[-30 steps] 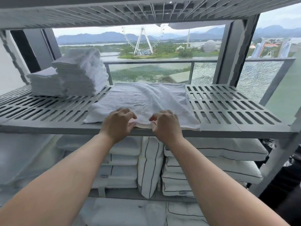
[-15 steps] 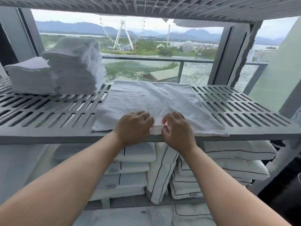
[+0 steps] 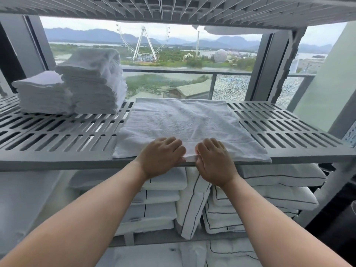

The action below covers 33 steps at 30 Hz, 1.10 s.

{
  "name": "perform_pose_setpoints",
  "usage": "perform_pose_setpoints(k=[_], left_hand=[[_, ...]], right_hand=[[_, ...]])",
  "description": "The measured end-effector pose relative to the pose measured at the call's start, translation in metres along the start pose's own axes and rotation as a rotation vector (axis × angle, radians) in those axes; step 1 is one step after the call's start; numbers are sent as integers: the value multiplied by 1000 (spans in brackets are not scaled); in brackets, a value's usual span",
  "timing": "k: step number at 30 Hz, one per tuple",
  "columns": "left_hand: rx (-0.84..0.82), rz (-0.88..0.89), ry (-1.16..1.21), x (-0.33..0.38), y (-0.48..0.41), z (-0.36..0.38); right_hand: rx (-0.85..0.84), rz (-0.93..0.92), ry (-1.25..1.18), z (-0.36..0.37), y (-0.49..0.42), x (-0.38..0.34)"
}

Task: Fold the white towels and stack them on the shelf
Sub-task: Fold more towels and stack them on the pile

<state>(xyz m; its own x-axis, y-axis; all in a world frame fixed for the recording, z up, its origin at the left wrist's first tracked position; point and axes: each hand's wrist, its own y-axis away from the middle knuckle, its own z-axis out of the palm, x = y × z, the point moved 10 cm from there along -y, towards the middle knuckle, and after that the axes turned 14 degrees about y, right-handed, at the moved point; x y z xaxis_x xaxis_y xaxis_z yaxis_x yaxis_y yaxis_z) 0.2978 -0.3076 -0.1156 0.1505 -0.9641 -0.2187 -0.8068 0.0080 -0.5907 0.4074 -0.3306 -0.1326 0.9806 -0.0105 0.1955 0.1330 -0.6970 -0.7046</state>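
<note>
I'm pinching the towel (image 3: 185, 126) near edge mid-span, left hand (image 3: 160, 156) and right hand (image 3: 213, 160) both gripping; soft, light, limp — corners would be folding cleaner.

Near edge of towel (image 3: 185, 122) hidden under both hands; fingertip contact cannot be told. Top shelf (image 3: 173, 8) and lower pillows (image 3: 279, 191) cut off by frame edges.

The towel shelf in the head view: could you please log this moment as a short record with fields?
towel in work: white towel, spread flat on the slatted shelf
left hand: pinching the towel's near edge
right hand: pinching the same edge, beside the left
finished stacks: two stacks of folded towels at the shelf's back left
shelf below: striped pillows
</note>
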Motion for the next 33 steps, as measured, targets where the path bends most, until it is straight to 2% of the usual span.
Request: perform_pose_setpoints(k=[4,8,12,15,18,20,23,28,33], left_hand=[[37,-151,-19,-7,18,-12],[124,-442,-107,-32,49,-39],[108,-813,-180,-63,87,-62],[69,-878,-203,-71,96,-72],[63,-921,-210,-80,101,-81],[55,-1059,-176,-98,115,-83],[-40,-1290,2,-125,138,-65],[-11,-1307,330,-151,142,-47],[270,-1203,530,-169,129,-64]], right_hand=[[4,21,56,-5,0,-2],[29,73,77,-18,-13,-13],[56,60,-75,-26,-29,-45],[-33,-3,-181,-17,-35,-80],[-164,14,-170,-1,-33,-90],[-189,42,-137,2,-36,-91],[-222,89,-72,3,-47,-95],[-253,167,-79,8,-72,-119],[-303,264,-102,21,-80,-128]])
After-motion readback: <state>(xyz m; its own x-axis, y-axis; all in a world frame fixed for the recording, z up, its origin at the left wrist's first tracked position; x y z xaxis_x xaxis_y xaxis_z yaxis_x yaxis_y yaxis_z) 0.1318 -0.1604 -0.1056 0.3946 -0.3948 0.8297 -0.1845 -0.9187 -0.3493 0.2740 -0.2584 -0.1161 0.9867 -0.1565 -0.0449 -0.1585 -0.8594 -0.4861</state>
